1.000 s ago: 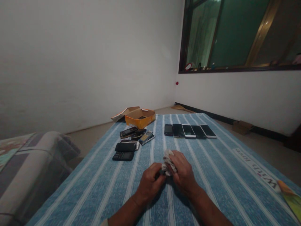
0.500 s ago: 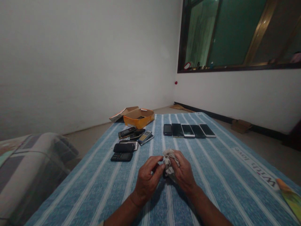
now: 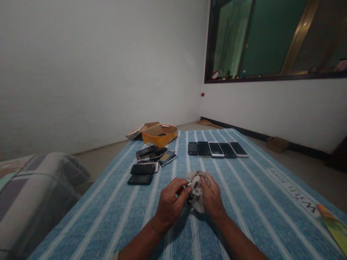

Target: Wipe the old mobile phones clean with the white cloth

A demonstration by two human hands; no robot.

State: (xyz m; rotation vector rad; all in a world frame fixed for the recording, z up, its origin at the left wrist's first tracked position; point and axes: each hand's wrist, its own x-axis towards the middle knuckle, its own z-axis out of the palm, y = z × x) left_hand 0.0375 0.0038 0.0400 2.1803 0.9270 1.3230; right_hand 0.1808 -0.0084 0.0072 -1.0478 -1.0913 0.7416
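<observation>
My two hands meet over the middle of a blue striped cloth point(image 3: 244, 195). My right hand point(image 3: 213, 198) is closed around a crumpled pale rag point(image 3: 197, 191). My left hand point(image 3: 170, 206) is closed on a small dark object, mostly hidden between the fingers and the rag. Beyond the hands, a row of several smartphones point(image 3: 217, 149) lies side by side, screens up. To the far left of them sits a loose pile of old keypad phones point(image 3: 151, 159).
An open orange cardboard box point(image 3: 159, 134) stands at the far end of the cloth. A folded blanket or cushion point(image 3: 35, 195) lies at the left. A colourful item point(image 3: 333, 225) rests at the right edge. White walls and a dark-framed window point(image 3: 271, 39) surround the place.
The rag has shifted in my right hand, now hanging lower between both hands. My left fingers have rotated slightly on the small dark object. The phones have not moved.
</observation>
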